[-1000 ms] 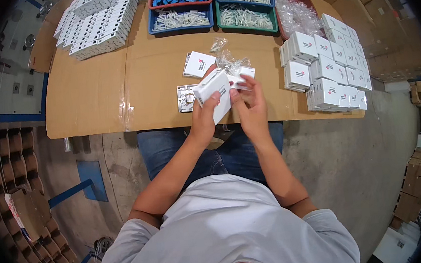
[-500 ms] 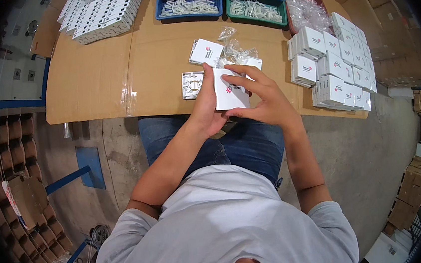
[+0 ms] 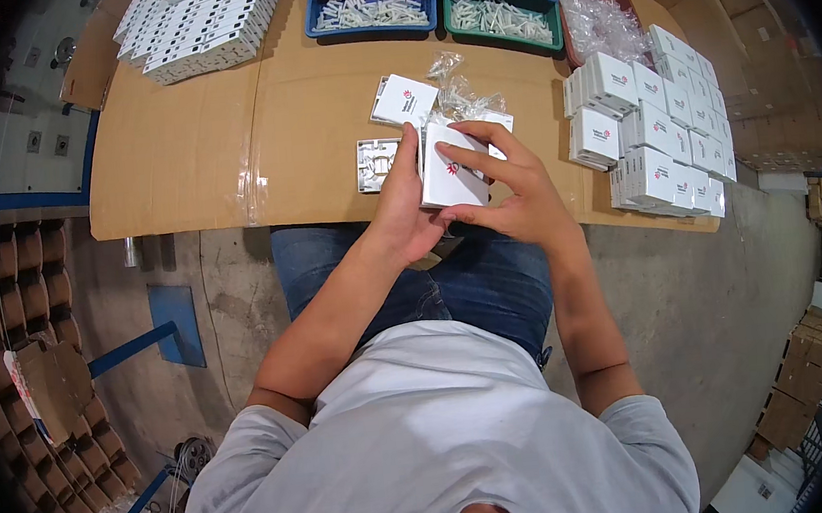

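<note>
Between my two hands is a white square plastic box with a small red mark on its face, held over the table's near edge. My left hand is closed around its left side, the thumb up along the edge. The fingers of my right hand press on its face from the right, with the thumb at the lower edge. Left of the box lies an open white base with its inner fittings showing. Beyond it rests a white square cover, beside small clear plastic bags. Another white piece is partly hidden behind my right fingers.
Stacked white boxes stand at the table's right edge; rows of white units fill the far left. Along the back are a blue tray and a green tray of small white parts. Brown cardboard covers the table.
The white box has tilted and turned slightly in my hands, so its left side wall now shows. My right hand has shifted a little with it.
</note>
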`<state>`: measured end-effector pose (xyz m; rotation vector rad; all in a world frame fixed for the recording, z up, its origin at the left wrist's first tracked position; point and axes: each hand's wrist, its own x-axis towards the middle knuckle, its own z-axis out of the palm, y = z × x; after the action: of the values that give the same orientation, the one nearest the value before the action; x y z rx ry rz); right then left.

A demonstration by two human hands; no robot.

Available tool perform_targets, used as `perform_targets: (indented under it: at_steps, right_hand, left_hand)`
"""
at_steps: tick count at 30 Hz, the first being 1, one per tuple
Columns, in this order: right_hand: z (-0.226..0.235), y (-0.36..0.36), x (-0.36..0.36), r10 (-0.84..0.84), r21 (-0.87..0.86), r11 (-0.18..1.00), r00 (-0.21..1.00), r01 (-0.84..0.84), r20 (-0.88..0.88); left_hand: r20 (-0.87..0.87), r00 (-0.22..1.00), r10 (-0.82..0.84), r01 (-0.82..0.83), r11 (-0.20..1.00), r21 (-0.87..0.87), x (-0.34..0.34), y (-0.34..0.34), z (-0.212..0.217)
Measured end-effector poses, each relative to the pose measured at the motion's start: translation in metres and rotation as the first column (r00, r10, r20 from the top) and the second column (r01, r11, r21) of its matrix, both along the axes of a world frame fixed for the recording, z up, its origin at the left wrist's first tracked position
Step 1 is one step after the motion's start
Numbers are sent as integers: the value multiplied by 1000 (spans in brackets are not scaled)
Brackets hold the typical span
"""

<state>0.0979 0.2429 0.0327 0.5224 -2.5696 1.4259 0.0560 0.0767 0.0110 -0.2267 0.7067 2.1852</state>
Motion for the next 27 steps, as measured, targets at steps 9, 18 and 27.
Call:
perform_targets:
  at_steps: [9,18,27]
  right_hand:
    - [2,-1,0,29,20,999,999,-29,27]
    - [6,4,-3,32,47,998,998,-30,-45]
    - [2,0,0,34,19,999,999,-34,25]
  left_hand:
    - [-21,999,-47,46,998,-40,-2,-3,1]
    - [-7,1000,-12,12,1000,-5,-2,-3,0]
    - [-6,999,-33,33,999,9,-1,-2,-6]
